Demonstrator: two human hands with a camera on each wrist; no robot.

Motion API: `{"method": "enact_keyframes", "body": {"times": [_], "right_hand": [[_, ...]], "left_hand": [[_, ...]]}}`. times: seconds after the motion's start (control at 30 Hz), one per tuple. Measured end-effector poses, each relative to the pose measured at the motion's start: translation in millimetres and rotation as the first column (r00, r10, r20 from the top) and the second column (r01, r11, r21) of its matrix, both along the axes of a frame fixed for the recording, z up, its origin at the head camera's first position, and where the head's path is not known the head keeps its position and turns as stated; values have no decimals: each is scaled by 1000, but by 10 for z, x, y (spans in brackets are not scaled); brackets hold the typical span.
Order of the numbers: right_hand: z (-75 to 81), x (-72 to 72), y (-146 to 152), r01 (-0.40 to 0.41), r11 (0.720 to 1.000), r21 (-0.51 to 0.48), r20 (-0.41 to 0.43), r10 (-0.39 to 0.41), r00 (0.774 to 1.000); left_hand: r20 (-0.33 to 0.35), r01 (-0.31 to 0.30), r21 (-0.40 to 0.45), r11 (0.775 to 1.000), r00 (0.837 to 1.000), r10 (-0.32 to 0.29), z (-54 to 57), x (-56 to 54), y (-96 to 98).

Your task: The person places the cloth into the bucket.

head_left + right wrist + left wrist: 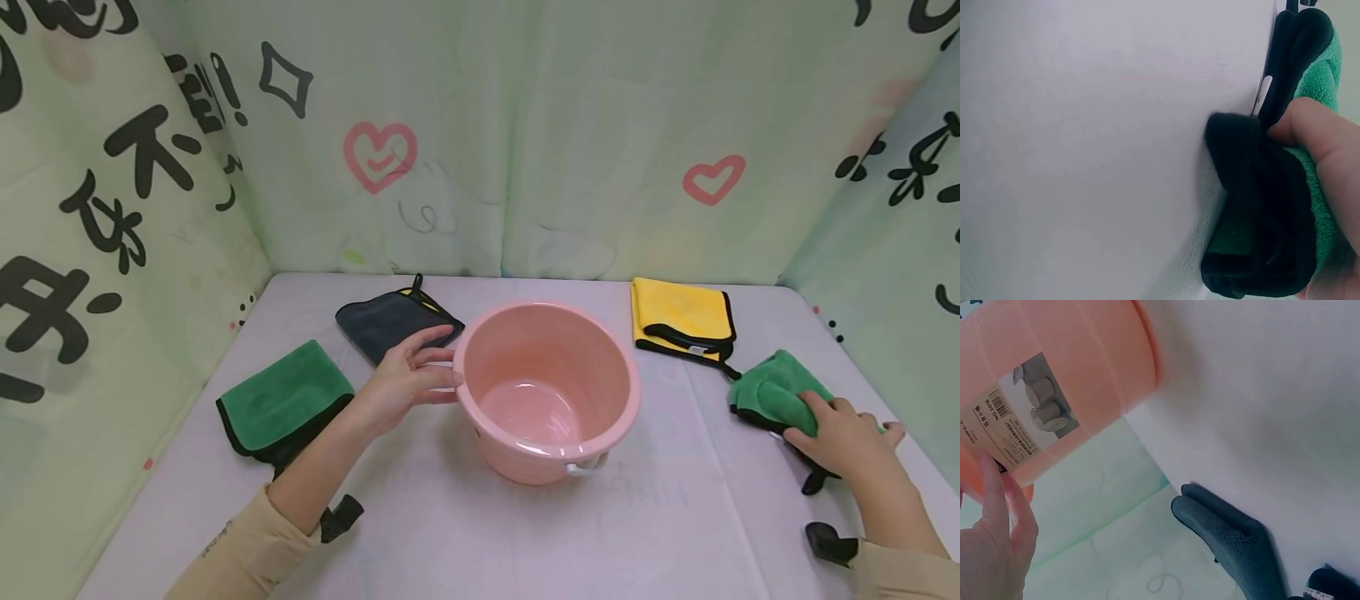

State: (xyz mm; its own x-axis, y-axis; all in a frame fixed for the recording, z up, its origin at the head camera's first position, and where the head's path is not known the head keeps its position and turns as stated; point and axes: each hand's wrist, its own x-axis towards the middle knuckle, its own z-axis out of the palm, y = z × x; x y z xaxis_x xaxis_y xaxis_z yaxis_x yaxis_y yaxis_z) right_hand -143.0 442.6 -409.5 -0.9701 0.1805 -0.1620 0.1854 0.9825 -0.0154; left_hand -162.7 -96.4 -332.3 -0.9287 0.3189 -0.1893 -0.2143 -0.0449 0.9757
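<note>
A pink bucket [517, 454] with a white handle [587, 467] stands upright on the table. My left hand [412, 379] touches the left side of its rim with fairly straight fingers. In the left wrist view those fingers [994, 500] lie against the outer wall, by a printed label [1019, 419]. At the right, my right hand [847, 433] grips a folded green cloth [780, 387] with black edging. The right wrist view shows the thumb [1310, 128] pressed into the black-edged fold of the cloth [1329, 69]; the other fingers are mostly hidden.
Another green cloth [288, 396] lies folded at the left, partly behind the left forearm. Behind it is a dark folded cloth [390, 321]. A yellow cloth [678, 308] lies at the back right. Printed curtains [570, 125] enclose the table [675, 517].
</note>
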Motion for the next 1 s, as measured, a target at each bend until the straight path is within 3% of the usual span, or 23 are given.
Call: {"method": "enact_keyframes", "body": {"times": [0.37, 0.73, 1.0], "right_hand": [[-71, -20, 58, 0, 1000, -9, -4, 0, 1000], [13, 13, -18, 6, 1000, 1, -51, -6, 999], [66, 26, -116, 44, 998, 40, -183, -36, 982]], "left_hand": [[-18, 8, -22, 1000, 1000, -8, -7, -17, 4], [10, 22, -19, 1000, 1000, -22, 26, -19, 12], [10, 25, -21, 999, 1000, -24, 22, -24, 14]]}}
